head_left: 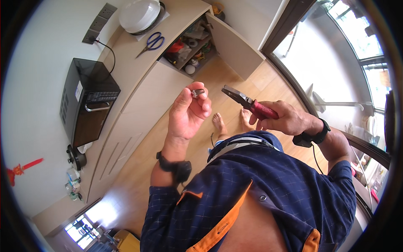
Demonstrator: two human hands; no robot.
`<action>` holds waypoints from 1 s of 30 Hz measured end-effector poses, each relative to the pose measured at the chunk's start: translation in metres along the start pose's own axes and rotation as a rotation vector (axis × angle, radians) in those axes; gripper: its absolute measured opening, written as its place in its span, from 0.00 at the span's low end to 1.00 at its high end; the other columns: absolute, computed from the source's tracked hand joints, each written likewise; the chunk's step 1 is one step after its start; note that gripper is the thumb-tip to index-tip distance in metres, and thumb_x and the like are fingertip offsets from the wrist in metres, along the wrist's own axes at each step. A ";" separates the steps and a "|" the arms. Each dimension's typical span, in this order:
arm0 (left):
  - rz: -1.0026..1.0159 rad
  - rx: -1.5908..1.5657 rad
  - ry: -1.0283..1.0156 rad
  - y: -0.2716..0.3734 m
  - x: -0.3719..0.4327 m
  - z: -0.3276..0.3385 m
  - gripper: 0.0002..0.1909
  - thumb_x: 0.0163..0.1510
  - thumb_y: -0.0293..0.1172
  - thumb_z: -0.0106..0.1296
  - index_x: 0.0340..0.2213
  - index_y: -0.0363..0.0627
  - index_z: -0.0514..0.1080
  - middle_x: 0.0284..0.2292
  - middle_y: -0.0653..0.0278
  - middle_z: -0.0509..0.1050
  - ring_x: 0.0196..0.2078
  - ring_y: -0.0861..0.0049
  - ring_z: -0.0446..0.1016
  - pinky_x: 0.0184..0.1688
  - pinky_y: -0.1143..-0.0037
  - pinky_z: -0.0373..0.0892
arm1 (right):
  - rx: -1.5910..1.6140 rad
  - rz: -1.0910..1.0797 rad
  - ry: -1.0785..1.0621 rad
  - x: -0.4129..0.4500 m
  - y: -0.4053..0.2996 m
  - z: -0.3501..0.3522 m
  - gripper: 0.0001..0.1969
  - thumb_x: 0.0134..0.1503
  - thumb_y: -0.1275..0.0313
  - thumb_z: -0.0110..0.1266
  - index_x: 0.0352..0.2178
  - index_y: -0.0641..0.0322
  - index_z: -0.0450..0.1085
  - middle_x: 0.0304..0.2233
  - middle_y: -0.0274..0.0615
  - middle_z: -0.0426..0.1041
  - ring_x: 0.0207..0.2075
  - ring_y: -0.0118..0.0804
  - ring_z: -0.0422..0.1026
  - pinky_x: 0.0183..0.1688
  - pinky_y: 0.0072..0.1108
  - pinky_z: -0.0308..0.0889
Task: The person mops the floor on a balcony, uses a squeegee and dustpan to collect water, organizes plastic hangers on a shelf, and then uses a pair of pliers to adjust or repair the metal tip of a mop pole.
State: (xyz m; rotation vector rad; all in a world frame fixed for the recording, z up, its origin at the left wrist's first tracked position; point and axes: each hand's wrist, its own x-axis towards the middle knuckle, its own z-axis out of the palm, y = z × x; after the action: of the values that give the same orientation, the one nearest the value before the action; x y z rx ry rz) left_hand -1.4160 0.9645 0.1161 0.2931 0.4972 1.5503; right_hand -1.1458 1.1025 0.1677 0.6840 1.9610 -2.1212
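Note:
Between the thumb and fingers of my left hand is a small dark, shiny piece with a pale end; what it is exactly I cannot tell. My right hand grips a pair of combination pliers by its red handles. The pliers' dark metal jaws point up and left toward my left hand, with a gap between them and the small piece. Both hands are raised in front of my body, above the wooden floor.
A cabinet door stands open beside shelves of mixed items. On the counter are blue-handled scissors, a white lidded pan and a black microwave oven. A dark-framed glass door is at my right.

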 end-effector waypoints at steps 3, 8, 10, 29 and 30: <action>0.013 -0.013 0.035 -0.002 0.000 0.005 0.16 0.65 0.40 0.44 0.46 0.42 0.70 0.36 0.63 0.69 0.34 0.77 0.69 0.34 0.78 0.70 | 0.036 0.031 0.025 0.001 0.003 0.003 0.15 0.58 0.69 0.52 0.44 0.68 0.69 0.34 0.44 0.76 0.38 0.33 0.75 0.44 0.25 0.69; -0.007 -0.109 0.074 -0.004 0.003 0.002 0.14 0.65 0.37 0.44 0.46 0.43 0.70 0.37 0.63 0.69 0.35 0.77 0.70 0.36 0.77 0.72 | 0.083 0.018 0.052 0.007 0.011 0.009 0.14 0.56 0.69 0.52 0.42 0.67 0.69 0.32 0.43 0.76 0.37 0.33 0.75 0.43 0.24 0.68; -0.019 -0.139 0.074 -0.005 0.005 0.001 0.13 0.65 0.36 0.44 0.46 0.43 0.70 0.37 0.63 0.69 0.36 0.76 0.71 0.37 0.77 0.72 | 0.102 0.010 0.064 0.009 0.014 0.011 0.14 0.56 0.69 0.52 0.42 0.67 0.69 0.32 0.43 0.76 0.36 0.33 0.74 0.43 0.24 0.68; 0.038 -0.107 0.186 -0.014 0.006 -0.002 0.10 0.63 0.30 0.47 0.44 0.47 0.74 0.41 0.62 0.75 0.39 0.76 0.73 0.39 0.77 0.73 | 0.078 -0.014 0.041 0.013 0.026 0.014 0.14 0.56 0.69 0.52 0.43 0.65 0.70 0.30 0.40 0.76 0.35 0.32 0.74 0.41 0.24 0.68; 0.037 -0.089 0.196 -0.014 0.005 -0.002 0.10 0.63 0.31 0.48 0.43 0.48 0.74 0.41 0.62 0.75 0.38 0.76 0.74 0.39 0.77 0.73 | 0.073 -0.012 0.038 0.013 0.026 0.014 0.15 0.56 0.69 0.52 0.44 0.65 0.70 0.30 0.40 0.76 0.35 0.32 0.74 0.41 0.24 0.68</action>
State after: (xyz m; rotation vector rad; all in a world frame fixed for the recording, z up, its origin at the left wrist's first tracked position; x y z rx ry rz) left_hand -1.4050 0.9695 0.1075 0.0832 0.5763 1.6412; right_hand -1.1488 1.0884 0.1388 0.7327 1.9195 -2.2130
